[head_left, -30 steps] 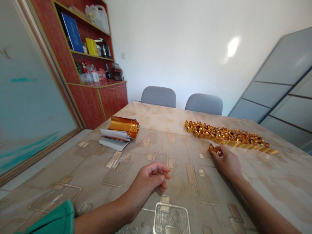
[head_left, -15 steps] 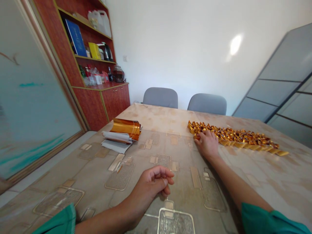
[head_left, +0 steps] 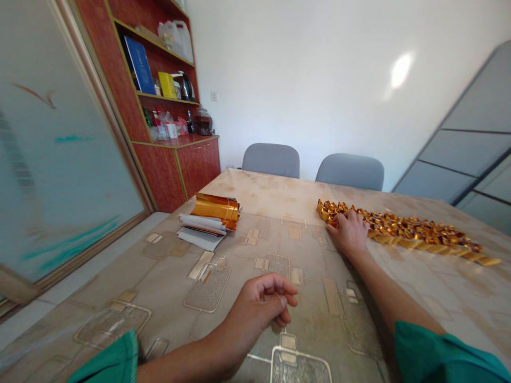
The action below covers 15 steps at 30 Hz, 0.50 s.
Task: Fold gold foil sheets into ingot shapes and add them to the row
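My right hand (head_left: 351,231) reaches to the near left end of a long row of shiny folded gold foil pieces (head_left: 423,226). Its fingers and thumb close around a piece at that end, mostly hidden behind the hand. Low over the middle of the table is my left hand (head_left: 263,300), fingers loosely curled, a gap between forefinger and thumb, and nothing visible in it. To the left lies a curled stack of gold foil sheets (head_left: 215,210), with white-backed sheets (head_left: 203,229) fanned out at its near side.
A patterned cloth covers the table (head_left: 159,287). Two grey chairs (head_left: 271,159) stand along the far edge. At the back left is a red-brown cabinet (head_left: 159,170) with bottles and a kettle; a frosted glass panel (head_left: 59,159) borders the left side.
The view has turned slightly left, so everything sits further right. My right hand stays at the end of the gold row; my left hand keeps nearly the same pose.
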Motion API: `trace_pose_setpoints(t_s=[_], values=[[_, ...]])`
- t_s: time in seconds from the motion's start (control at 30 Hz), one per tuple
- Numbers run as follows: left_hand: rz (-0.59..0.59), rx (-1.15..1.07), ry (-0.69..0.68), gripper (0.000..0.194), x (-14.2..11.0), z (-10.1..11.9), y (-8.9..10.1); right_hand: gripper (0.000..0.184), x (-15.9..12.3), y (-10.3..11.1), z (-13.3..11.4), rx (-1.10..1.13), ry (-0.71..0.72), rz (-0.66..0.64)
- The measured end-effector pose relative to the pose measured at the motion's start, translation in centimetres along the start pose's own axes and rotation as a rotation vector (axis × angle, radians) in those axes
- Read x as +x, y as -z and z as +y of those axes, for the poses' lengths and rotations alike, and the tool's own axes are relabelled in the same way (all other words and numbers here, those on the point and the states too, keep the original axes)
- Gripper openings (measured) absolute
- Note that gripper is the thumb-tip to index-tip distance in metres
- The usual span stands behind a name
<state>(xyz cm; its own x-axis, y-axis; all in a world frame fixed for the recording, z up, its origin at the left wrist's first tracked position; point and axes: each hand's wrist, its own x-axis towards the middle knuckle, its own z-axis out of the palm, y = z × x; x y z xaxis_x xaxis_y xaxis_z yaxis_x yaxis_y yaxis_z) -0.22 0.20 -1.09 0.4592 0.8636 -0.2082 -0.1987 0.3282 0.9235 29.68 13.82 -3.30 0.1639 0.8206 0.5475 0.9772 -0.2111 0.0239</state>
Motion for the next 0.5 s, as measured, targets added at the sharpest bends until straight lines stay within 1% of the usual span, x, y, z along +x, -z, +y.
trace_pose_setpoints(t_s=[0.17, 0.3, 0.4, 0.5], values=[[0.005, 0.021, -0.009, 0.017, 0.2, -0.1, 0.2, 0.020, -0.3, 0.5, -0.1, 0.071, -0.029, 0.023], [0.002, 0.025, -0.023, 0.017, 0.3, -0.2, 0.5, 0.020, -1.7, 1.7, -0.2, 0.179, -0.038, 0.023], [-0.003, 0.039, -0.044, 0.018, 0.2, 0.0, 0.6, 0.021, -3.7, 3.4, -0.6, 0.307, -0.013, 0.001], [0.005, 0.115, -0.112, 0.020, 0.2, 0.6, 0.4, 0.022, -6.3, 5.9, -1.7, 0.472, 0.054, -0.041]])
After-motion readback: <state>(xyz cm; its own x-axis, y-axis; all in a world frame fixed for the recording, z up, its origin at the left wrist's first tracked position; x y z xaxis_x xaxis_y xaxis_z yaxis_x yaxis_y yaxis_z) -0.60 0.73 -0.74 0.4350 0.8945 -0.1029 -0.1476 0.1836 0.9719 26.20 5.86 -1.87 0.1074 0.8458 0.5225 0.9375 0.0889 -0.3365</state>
